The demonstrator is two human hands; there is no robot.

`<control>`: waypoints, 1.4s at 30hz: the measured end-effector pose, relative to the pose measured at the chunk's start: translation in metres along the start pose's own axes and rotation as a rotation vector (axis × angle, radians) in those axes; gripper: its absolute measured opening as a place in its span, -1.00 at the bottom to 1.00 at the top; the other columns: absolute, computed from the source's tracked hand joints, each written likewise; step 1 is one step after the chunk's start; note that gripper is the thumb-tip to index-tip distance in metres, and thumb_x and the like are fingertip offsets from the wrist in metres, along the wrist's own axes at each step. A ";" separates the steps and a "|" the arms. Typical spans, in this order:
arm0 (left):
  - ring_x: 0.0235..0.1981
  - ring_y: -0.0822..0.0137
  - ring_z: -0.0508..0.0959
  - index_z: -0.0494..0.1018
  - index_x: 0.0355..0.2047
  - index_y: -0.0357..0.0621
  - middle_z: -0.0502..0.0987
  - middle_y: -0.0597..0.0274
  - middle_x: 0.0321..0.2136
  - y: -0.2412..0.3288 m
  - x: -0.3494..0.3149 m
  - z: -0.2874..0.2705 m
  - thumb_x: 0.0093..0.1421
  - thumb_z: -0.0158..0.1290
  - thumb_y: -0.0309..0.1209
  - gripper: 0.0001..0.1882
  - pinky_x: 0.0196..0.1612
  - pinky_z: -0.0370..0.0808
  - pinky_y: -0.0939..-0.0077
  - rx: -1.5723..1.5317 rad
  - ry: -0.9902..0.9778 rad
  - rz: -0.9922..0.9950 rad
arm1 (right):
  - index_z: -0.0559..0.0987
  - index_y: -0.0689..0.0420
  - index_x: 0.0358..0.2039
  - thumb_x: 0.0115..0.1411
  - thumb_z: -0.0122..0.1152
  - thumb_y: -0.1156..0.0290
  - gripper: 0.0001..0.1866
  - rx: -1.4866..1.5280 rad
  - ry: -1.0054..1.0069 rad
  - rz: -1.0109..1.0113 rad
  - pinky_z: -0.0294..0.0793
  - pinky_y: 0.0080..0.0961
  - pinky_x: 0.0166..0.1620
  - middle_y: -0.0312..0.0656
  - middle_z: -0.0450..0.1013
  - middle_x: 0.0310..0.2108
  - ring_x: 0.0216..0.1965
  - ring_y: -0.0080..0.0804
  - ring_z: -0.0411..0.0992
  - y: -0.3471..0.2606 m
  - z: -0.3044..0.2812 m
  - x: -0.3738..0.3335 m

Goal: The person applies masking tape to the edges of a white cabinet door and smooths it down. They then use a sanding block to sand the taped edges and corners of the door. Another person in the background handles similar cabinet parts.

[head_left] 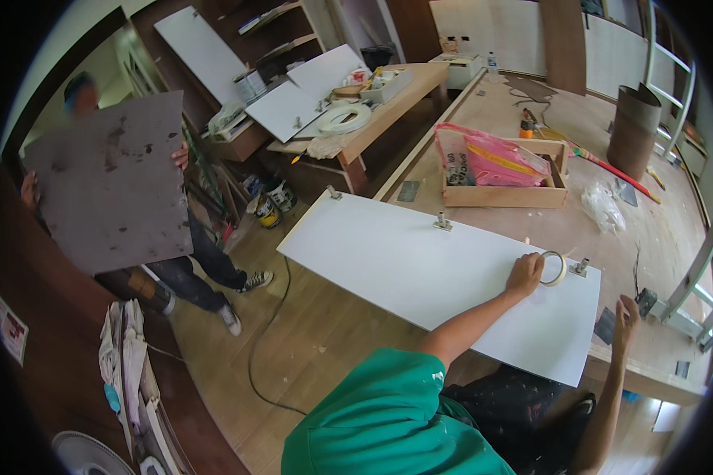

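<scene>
A long white panel (420, 257) lies across the front of the workbench, part of it overhanging the floor. Three metal hinges sit along its far edge: a left one (334, 192), a middle one (442, 222) and a right one (581, 267). My left hand (524, 275) is closed on a roll of masking tape (562, 270), held on edge over the panel close to the right hinge. Beyond the panel's right end, my right hand (627, 314) is raised with its fingers drawn together; whatever may be in them is too small to make out.
On the workbench (523, 229) stand a wooden box (499, 195) with a pink bag, a crumpled plastic bag (604, 207) and a dark cylinder (634, 131). A ladder (693, 293) rises at right. At left, a person carries a brown board (115, 182). A cable (271, 324) crosses the floor.
</scene>
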State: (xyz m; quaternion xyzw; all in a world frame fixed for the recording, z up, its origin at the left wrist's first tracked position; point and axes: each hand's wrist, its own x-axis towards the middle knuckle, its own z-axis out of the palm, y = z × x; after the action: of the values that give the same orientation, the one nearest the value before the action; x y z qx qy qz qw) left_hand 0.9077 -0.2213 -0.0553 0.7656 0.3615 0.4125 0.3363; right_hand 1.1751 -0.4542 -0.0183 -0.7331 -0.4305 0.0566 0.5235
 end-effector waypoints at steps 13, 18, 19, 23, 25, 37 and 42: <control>-0.17 0.09 0.50 0.45 -0.27 -0.25 0.51 0.04 -0.31 0.076 -0.031 -0.002 0.49 -0.20 -0.21 -0.63 -0.04 0.42 0.26 -0.198 0.085 0.205 | 0.40 0.25 0.22 0.25 0.32 0.26 -0.41 0.402 -0.480 0.088 0.50 -0.36 -0.01 -0.03 0.49 0.04 0.00 -0.28 0.50 -0.122 0.072 -0.043; -0.17 0.05 0.47 0.41 -0.26 -0.25 0.49 0.04 -0.31 0.089 -0.055 -0.025 0.47 -0.17 -0.28 -0.71 -0.04 0.40 0.21 -0.140 0.063 0.225 | 0.54 0.28 0.05 0.34 0.22 0.24 -0.60 0.543 -0.688 0.051 0.47 -0.44 -0.06 -0.13 0.57 -0.08 -0.09 -0.41 0.52 -0.137 0.066 -0.060; -0.18 0.04 0.46 0.41 -0.25 -0.25 0.49 0.04 -0.31 0.092 -0.059 -0.031 0.47 -0.17 -0.28 -0.71 -0.04 0.40 0.20 -0.110 0.057 0.243 | 0.55 0.27 0.04 0.34 0.22 0.25 -0.61 0.548 -0.702 0.035 0.47 -0.44 -0.06 -0.12 0.57 -0.07 -0.09 -0.41 0.52 -0.138 0.066 -0.063; -0.16 -0.06 0.45 0.41 -0.20 -0.25 0.48 -0.03 -0.27 0.098 -0.063 -0.049 0.44 -0.11 -0.29 -0.75 -0.05 0.39 0.11 -0.075 0.040 0.267 | 0.56 0.23 0.01 0.36 0.21 0.26 -0.66 0.540 -0.660 -0.003 0.48 -0.48 -0.09 -0.18 0.57 -0.08 -0.08 -0.47 0.48 -0.143 0.077 -0.072; -0.03 -0.05 0.46 0.40 -0.06 -0.26 0.48 -0.04 -0.12 0.089 -0.072 -0.059 0.43 -0.07 -0.26 -0.70 0.08 0.38 0.16 -0.053 0.035 0.281 | 0.56 0.20 -0.03 0.37 0.19 0.28 -0.71 0.504 -0.628 -0.007 0.49 -0.50 -0.11 -0.24 0.55 -0.11 -0.11 -0.52 0.46 -0.146 0.080 -0.075; 0.15 -0.02 0.44 0.38 0.11 -0.32 0.47 -0.12 0.07 -0.002 -0.095 -0.179 0.36 0.07 -0.15 -0.50 0.24 0.35 0.22 0.104 0.120 0.112 | 0.55 0.13 0.02 0.37 0.15 0.12 -0.62 0.402 -0.196 0.174 0.47 -0.44 -0.13 -0.24 0.51 -0.08 -0.07 -0.45 0.46 -0.084 0.058 -0.042; 0.08 -0.11 0.47 0.39 0.08 -0.32 0.50 -0.16 0.01 -0.045 -0.095 -0.224 0.35 0.08 -0.12 -0.49 0.17 0.40 0.13 0.299 0.215 0.098 | 0.54 0.14 0.06 0.33 0.20 0.05 -0.54 0.454 -0.123 0.221 0.43 -0.44 -0.13 -0.25 0.49 -0.09 -0.07 -0.46 0.44 -0.068 0.048 -0.031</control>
State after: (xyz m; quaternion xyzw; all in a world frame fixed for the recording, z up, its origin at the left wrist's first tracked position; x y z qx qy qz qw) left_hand 0.6609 -0.2288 -0.0318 0.7751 0.4150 0.4496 0.1576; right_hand 1.0915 -0.4354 0.0044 -0.6345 -0.3552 0.2529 0.6382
